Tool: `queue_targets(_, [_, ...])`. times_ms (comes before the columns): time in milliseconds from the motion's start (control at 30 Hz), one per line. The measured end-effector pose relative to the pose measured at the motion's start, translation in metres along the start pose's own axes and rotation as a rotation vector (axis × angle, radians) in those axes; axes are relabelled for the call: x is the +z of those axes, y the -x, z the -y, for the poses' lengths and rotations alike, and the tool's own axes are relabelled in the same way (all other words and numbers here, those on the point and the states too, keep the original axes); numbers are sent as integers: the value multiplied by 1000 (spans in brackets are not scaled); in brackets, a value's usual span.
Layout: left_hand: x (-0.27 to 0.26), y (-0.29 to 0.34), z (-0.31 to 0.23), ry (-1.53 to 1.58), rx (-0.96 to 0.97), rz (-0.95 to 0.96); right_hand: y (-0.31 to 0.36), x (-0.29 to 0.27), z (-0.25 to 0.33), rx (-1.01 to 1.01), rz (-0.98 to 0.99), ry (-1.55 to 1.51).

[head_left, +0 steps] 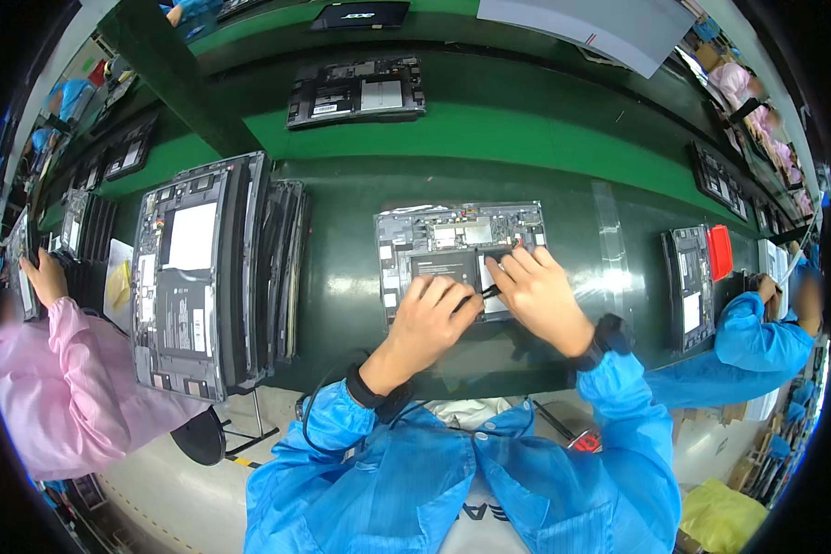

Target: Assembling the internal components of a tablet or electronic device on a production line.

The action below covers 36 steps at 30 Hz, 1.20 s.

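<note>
An opened device chassis (434,242), like a tablet or laptop base, lies flat on the green bench in front of me. It has a circuit board along its far side and a black battery (441,266) nearer to me. Over the near half, my left hand (431,319) has its fingers closed on a thin black piece (489,292) that reaches toward the other hand; its exact kind is unclear. My right hand (537,294) is closed just beside it, above a white label, and its fingertips hide what they grip. Black bands circle both wrists.
Stacked opened chassis (189,277) stand on edge at my left, and another stack (688,286) with a red tray (720,252) is at right. One more chassis (358,90) lies on the far green strip. Co-workers in pink (65,388) and blue (757,342) sit either side.
</note>
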<state>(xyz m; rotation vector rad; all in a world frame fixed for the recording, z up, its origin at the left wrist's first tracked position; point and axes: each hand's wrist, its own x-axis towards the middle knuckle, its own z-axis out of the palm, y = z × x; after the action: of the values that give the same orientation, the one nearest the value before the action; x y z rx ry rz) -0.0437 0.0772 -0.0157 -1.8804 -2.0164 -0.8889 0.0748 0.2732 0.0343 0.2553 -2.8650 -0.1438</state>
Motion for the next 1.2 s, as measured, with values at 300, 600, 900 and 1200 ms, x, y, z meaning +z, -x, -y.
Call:
queue_targets(300, [-31,41,-59,160,-1,-34,73,-58,93,246,210,-110])
queue_targets(600, [-29,120,-70,210,-43,-29,91,-14,147,624,-54,-1172])
queue_targets(900, [-31,126,-59,88,-246,148,51,63,161,1000,-403,-1310])
queue_targets(1200, [-32,125,-57,40,-181,250,32,57,166,896,-386,-1050])
